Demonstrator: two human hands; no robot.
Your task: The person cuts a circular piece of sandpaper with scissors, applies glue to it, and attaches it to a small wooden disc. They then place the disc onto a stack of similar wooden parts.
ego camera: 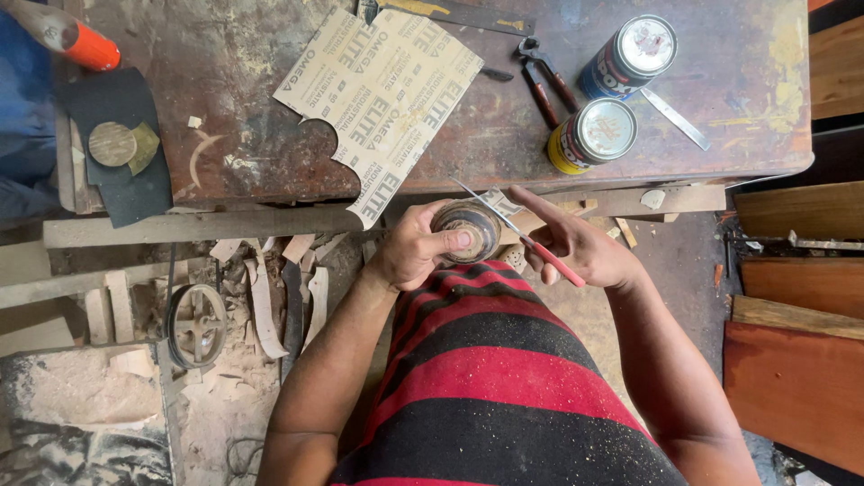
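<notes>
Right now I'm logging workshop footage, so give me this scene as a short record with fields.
left hand: left hand grips a small round dark wooden piece
right hand: right hand holds a thin blade with a red handle, tip at the piece
bench: worn workbench with a cut sandpaper sheet, two tins, pincers
floor: wood offcuts, a pulley wheel
clothing: red and black striped garment

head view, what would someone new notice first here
At centre, the left hand grips a small round dark wooden piece while the right hand holds a red-handled blade across it. Above, on the worn bench, lie a cut sheet of sandpaper and two tins.
</notes>
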